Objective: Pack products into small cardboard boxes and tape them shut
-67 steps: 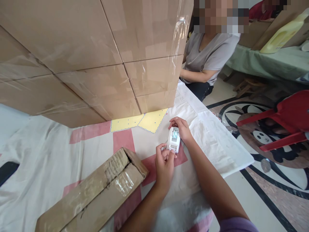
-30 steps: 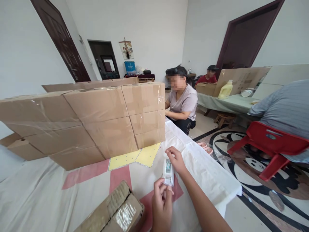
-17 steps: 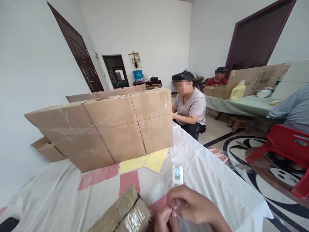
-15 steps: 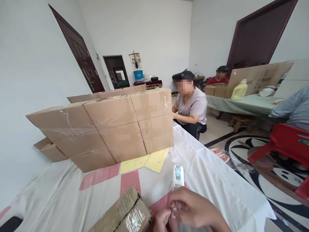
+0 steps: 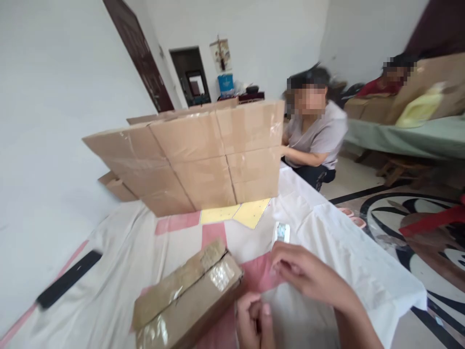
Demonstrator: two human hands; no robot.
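My left hand (image 5: 254,320) is low in the view, its fingers curled and the thumb against them. Up and to the right of it, my right hand (image 5: 303,271) has its fingertips pinched together. Whether either hand holds something small I cannot make out. Below my hands lies a greyish area (image 5: 301,315) whose kind is unclear. Left of my left hand, a long cardboard box (image 5: 189,300) with shiny clear tape rests on the table. Just beyond my right hand is a small white object (image 5: 282,232) with a pale bluish window, partly hidden by the hand.
A wall of taped cardboard boxes (image 5: 196,165) stands across the table, with yellow sheets (image 5: 250,213) at its foot. A long black object (image 5: 69,279) lies at left on the cloth (image 5: 119,271). Beyond the boxes, a person (image 5: 316,131) crouches; another sits farther right.
My hands have moved apart; before, they met at the fingertips around a bit of clear material. The view has shifted, showing more of the long box and the black object.
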